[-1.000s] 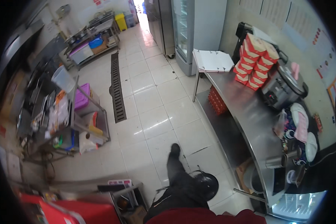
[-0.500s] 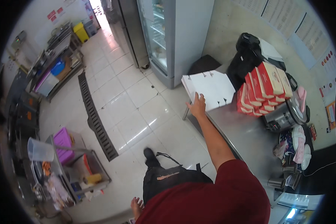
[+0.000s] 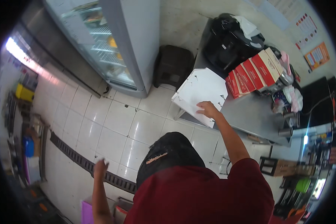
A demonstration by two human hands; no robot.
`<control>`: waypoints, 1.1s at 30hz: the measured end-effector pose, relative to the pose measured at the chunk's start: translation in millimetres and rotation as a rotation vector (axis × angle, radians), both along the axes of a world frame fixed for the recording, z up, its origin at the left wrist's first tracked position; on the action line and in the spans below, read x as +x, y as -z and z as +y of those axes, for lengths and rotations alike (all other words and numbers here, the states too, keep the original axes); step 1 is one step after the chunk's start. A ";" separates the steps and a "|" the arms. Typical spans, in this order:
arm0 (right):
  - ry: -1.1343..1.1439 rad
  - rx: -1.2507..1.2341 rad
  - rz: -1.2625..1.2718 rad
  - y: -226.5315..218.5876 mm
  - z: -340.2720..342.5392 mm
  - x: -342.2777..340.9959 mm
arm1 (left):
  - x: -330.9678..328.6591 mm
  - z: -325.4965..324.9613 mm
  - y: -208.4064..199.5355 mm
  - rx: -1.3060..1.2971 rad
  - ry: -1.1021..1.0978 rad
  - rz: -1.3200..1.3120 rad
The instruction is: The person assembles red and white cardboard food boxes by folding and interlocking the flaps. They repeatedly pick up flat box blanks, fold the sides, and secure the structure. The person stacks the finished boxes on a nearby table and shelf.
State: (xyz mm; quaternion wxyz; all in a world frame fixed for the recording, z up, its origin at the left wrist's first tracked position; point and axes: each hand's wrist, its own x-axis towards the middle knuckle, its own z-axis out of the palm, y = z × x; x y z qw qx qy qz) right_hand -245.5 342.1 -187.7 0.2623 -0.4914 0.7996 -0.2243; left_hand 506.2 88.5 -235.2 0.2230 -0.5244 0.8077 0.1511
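A stack of white cardboard pizza boxes [image 3: 203,87] rests on the near left end of the steel table. My right hand [image 3: 208,109] reaches over the stack's near edge. Its fingers are bent and a little apart, against the top box, with nothing held between them. Dark cut notches show along the box's edges. Out to the left, my left hand [image 3: 100,167] hangs above the tiled floor, away from any object. Its fingers are loosely bent and it holds nothing.
Red and cream boxes [image 3: 252,72] are piled behind the stack on the steel table [image 3: 246,114], beside a black appliance [image 3: 227,43]. A dark plastic stool [image 3: 173,65] stands by the glass-door fridge [image 3: 108,48]. A drain grate [image 3: 78,158] crosses the floor.
My view has swung right, closer to the table and fridge. My right hand has moved from the stack's left edge to its near edge. My left hand has risen outward.
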 end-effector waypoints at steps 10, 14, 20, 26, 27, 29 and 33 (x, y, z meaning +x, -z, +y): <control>0.257 0.101 0.345 -12.7 4.9 21.9 | -449.0 -134.9 -96.1 0.296 0.659 0.942; 0.490 -0.006 0.234 -16.3 -20.7 38.1 | -530.9 -115.0 -163.6 0.362 0.873 0.978; 0.477 -0.111 0.093 -22.0 -21.6 15.7 | -627.2 -85.7 -113.6 0.483 1.365 0.980; 0.502 0.138 -0.051 -38.0 -19.5 3.9 | -645.0 -73.3 -107.4 0.551 1.439 1.172; 0.526 0.129 -0.085 -34.1 -19.4 6.7 | -644.8 -75.4 -111.3 0.569 1.445 1.167; 0.540 0.121 -0.112 -33.2 -26.2 12.7 | -642.8 -84.4 -116.2 0.600 1.460 1.151; 0.565 0.135 -0.154 -35.9 -40.0 20.6 | -645.8 -96.5 -118.7 0.720 1.470 1.136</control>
